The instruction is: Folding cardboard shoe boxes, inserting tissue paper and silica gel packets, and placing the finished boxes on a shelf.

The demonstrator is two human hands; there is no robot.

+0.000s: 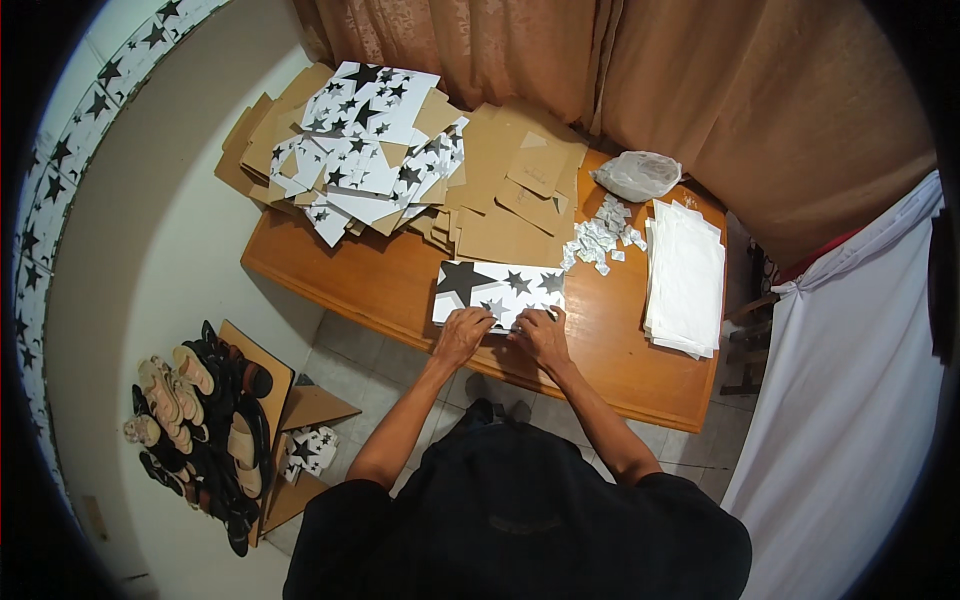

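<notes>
A white box (508,280) printed with black and grey stars lies at the table's near edge, in front of me. On the near side of this box, my left hand (463,336) bends its fingers over the edge left of the middle. My right hand (541,338) does the same to the right, a short gap away. Both hands are closed on that edge; the thumbs and the box's underside are partly hidden. Small white packets (603,235) lie scattered beyond the box to the right, beside a clear plastic bag (638,176).
Star-printed flat cardboard pieces (370,160) and plain brown cardboard (510,150) are heaped on the far left of the wooden table (350,285). White paper sheets (684,280) are stacked at the right. A rack of shoes (205,420) stands at the lower left; brown curtains (740,90) hang behind.
</notes>
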